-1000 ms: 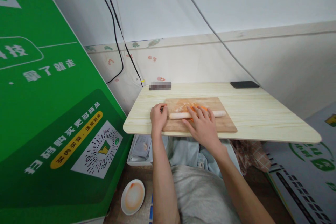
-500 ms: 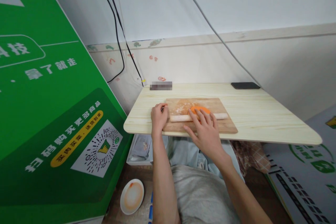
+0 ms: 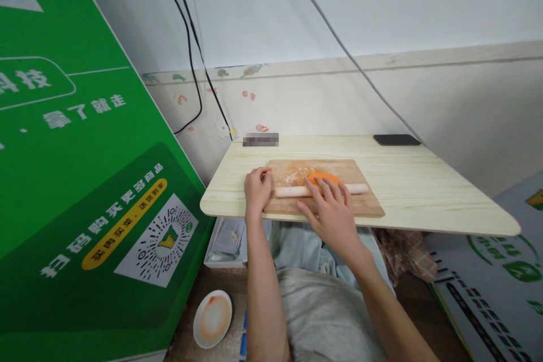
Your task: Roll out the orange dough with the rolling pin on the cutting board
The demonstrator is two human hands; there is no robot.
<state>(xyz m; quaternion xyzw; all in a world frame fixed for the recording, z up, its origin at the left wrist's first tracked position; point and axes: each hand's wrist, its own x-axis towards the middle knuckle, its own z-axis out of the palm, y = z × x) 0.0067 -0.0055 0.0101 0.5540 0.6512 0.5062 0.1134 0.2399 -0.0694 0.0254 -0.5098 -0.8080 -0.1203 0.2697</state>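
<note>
A wooden cutting board, dusted with white powder and stained orange, lies near the table's front edge. Across it rests a pale rolling pin. Just behind the pin is a flattened piece of orange dough, partly covered by fingers. My right hand lies palm down over the pin, fingers stretched and slightly apart, their tips reaching the dough. At the board's left edge my left hand is closed, its fingers curled against the board's edge; their undersides are hidden.
On the light wood table, a black phone lies at the back right and a blurred-out item at the back left. Below stand a stained white plate and a white box. A green panel rises at left.
</note>
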